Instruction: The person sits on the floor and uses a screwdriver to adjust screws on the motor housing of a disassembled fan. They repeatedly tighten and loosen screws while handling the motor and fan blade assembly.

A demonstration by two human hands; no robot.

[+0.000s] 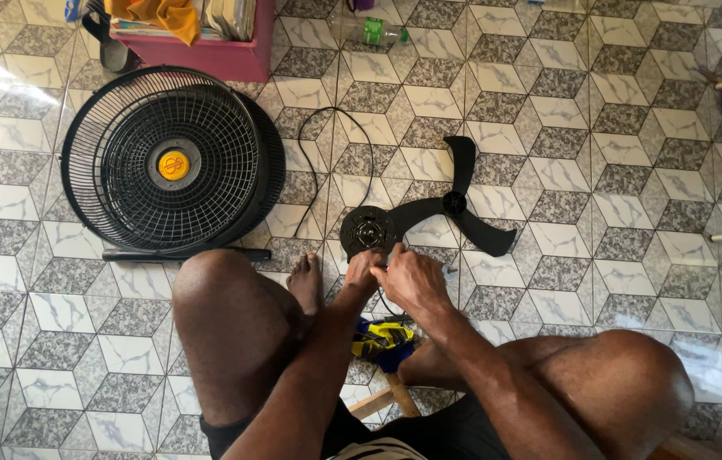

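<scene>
The person's bare knees are framing the bottom of the view, and between them the two forearms are reaching forward over the tiled floor point(600, 136). Both hands are meeting at the near edge of the round black motor point(369, 230), which is lying face-up just beyond the fingertips. The right hand point(412, 277) is curled, knuckles up, its fingers pinching at something small by the motor's rim; the left hand point(363, 268) is pressing in beside it, fingers bunched narrow. What either is gripping is probably a screw or wire, but it is too small to tell. The motor is lying straight ahead of both hands, the left a shade nearer its centre. The three-bladed blade point(463, 204) is lying touching or just beside the motor's right side, its hub well apart from the hands. A black cord point(314, 162) is looping away toward the far side. The grille point(173, 162) is resting flat to the left. A yellow-and-blue tool point(382, 339) is sitting under the wrists.
</scene>
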